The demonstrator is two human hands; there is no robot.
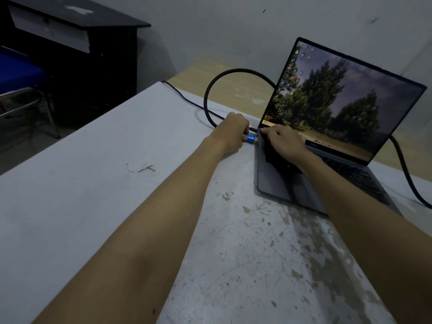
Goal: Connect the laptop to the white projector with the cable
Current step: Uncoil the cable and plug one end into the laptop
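- Two bare hands meet at the near left corner of the open grey laptop [304, 190], which stands on the worn, stained pale grey table [98, 183] with its screen lit and showing trees.
- Left hand [230, 134] has its fingers curled tight around the blue metal plug [251, 138] of the thick black braided cable [217, 85]; the plug's tip sits right at the laptop's left edge, just ahead of the fingertips, though whether it is fully seated cannot be told.
- Right hand [284, 141] lies palm down on the keyboard, fingers together and pressed flat near the corner, just across the edge from the plug; it grips nothing.
- Behind the left hand's knuckles the braided cable rises in a tall loop, passes behind the screen and comes out again on the far right, running down over the table.
- A thinner black cord [184, 97] crosses the table from its far corner toward the left hand and reaches the laptop's edge just beyond the plug, crowding the same side.
- Well away to the left of both hands stand a black wooden desk [93, 43] and a metal-framed chair with a blue seat [21, 76].
- No white projector is in view.
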